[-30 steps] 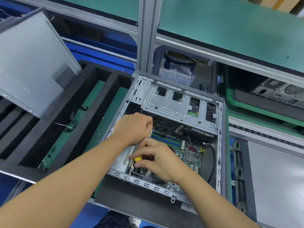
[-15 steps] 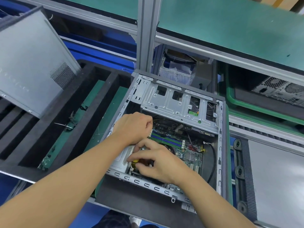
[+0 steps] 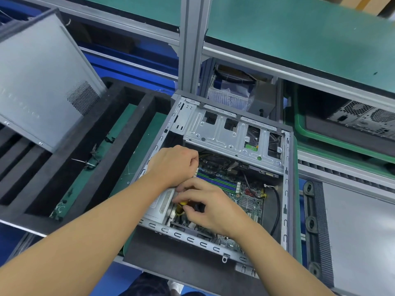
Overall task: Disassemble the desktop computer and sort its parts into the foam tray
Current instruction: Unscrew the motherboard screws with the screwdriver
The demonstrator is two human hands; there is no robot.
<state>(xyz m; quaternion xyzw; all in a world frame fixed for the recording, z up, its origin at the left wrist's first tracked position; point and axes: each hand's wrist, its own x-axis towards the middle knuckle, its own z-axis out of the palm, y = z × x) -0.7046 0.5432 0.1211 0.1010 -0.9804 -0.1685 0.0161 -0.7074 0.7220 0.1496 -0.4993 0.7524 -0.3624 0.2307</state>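
Note:
The open desktop case (image 3: 286, 189) lies on its side in front of me, its motherboard (image 3: 245, 197) with blue and green memory slots exposed below a silver drive cage (image 3: 224, 133). My right hand (image 3: 211, 208) pinches a yellow-and-black screwdriver handle (image 3: 180, 207) inside the case near the front rail. My left hand (image 3: 173, 165) is curled just above it at the case's left wall; what its fingers hold is hidden. The black foam tray (image 3: 119, 146) lies to the left, with the grey side panel (image 3: 40, 82) leaning in it.
A vertical aluminium post (image 3: 190, 43) rises behind the case under a green-topped shelf (image 3: 299, 33). A green crate (image 3: 342, 142) with another computer sits at the right rear. A grey panel with black feet (image 3: 352, 231) lies at the right. Small cables (image 3: 92, 161) lie in a tray slot.
My right hand's fingers have shifted slightly around the screwdriver handle, turning it in place. My left hand has stayed where it was.

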